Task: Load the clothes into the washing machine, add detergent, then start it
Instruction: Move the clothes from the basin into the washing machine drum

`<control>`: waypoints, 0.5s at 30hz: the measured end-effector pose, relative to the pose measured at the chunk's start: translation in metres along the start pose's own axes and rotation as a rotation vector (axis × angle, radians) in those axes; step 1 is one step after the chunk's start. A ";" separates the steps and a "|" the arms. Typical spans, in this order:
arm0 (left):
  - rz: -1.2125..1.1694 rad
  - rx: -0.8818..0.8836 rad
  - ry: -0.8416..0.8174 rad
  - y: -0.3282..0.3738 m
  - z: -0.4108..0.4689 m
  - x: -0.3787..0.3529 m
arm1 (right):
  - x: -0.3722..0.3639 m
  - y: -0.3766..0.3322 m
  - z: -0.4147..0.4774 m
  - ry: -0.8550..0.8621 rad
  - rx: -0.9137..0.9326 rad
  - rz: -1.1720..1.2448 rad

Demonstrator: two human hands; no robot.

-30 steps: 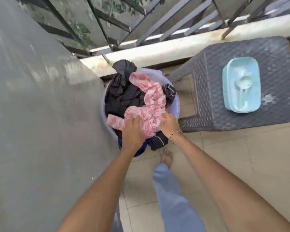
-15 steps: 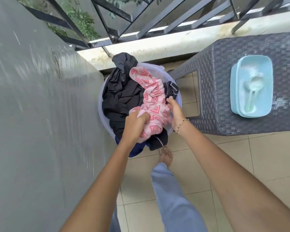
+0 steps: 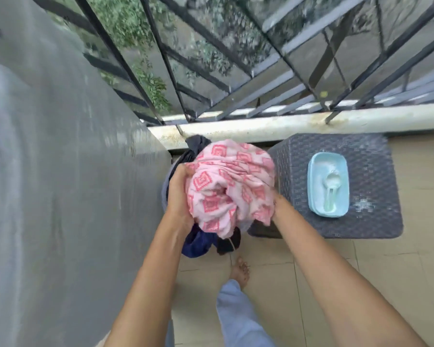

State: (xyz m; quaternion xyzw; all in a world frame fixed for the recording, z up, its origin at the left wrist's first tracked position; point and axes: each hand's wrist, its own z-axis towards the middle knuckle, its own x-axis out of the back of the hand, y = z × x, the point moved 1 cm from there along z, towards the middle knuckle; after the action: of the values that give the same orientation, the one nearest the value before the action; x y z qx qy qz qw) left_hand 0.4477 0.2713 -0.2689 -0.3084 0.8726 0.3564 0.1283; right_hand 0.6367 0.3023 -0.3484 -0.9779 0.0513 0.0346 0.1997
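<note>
A bundle of clothes, topped by a pink cloth with a red pattern point(image 3: 232, 186), is raised in front of me. My left hand point(image 3: 178, 194) grips its left side. My right hand point(image 3: 277, 209) holds the right side, its fingers mostly hidden under the cloth. Dark blue and black garments point(image 3: 201, 242) hang from the bottom of the bundle, and a dark piece point(image 3: 197, 144) sticks out at the top. A light blue detergent tub point(image 3: 328, 184) with white powder and a scoop in it sits on the stool to the right. The basin is hidden behind the bundle.
A grey wall-like surface point(image 3: 60, 184) fills the left side. The dark woven stool point(image 3: 361, 221) stands right of the bundle. A white ledge point(image 3: 286, 125) with a metal railing point(image 3: 211, 71) runs behind. My bare foot point(image 3: 239, 272) stands on the tiled floor point(image 3: 398, 284).
Both hands have lifted the pink cloth and the dark garments up out of the basin toward me. The bundle now hides the basin.
</note>
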 end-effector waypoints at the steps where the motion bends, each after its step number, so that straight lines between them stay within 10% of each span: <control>1: 0.099 -0.060 0.116 0.010 -0.007 -0.003 | -0.010 -0.016 -0.020 -0.120 0.029 0.102; 6: 0.257 -0.353 0.412 0.051 -0.064 -0.028 | -0.047 -0.067 -0.127 -0.488 0.137 0.169; 15: -0.008 -0.492 0.020 0.106 -0.198 -0.046 | -0.128 -0.076 -0.288 -0.646 0.295 0.110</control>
State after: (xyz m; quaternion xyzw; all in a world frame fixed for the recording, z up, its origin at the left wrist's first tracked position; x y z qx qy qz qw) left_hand 0.4157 0.2123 -0.0500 -0.3375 0.7596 0.5544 0.0420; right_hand 0.5317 0.2692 -0.0433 -0.8730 0.0427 0.3447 0.3423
